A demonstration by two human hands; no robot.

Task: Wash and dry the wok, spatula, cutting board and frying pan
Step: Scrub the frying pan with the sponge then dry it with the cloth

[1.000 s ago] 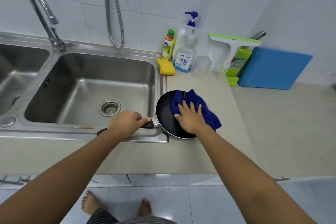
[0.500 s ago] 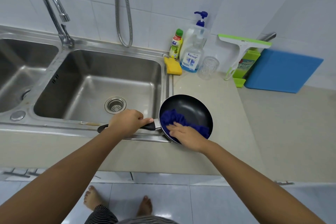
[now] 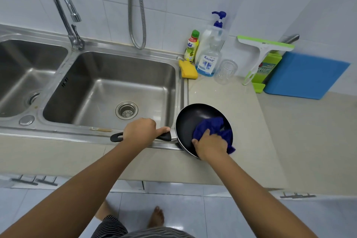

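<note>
Rightward goes the blue cloth (image 3: 214, 127) since the earlier frame, bunched in the right hand (image 3: 210, 146) inside the frying pan (image 3: 193, 118). Left hand (image 3: 140, 131) clamps the handle (image 3: 165, 137) (long axis pointing left); pan on the surface (image 3: 270, 141) beside the sink (image 3: 108, 87).

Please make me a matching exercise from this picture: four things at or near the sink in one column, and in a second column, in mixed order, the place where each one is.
Things:
1. frying pan
2. dark blue cloth
3. yellow sponge
4. blue cutting board

Places:
A. stands against the wall, at the far right of the counter
B. at the back right corner of the sink, beside the pump bottle
C. the left hand grips its handle
D. inside the frying pan, bunched under the right hand

Pairs: 1-C, 2-D, 3-B, 4-A.
</note>
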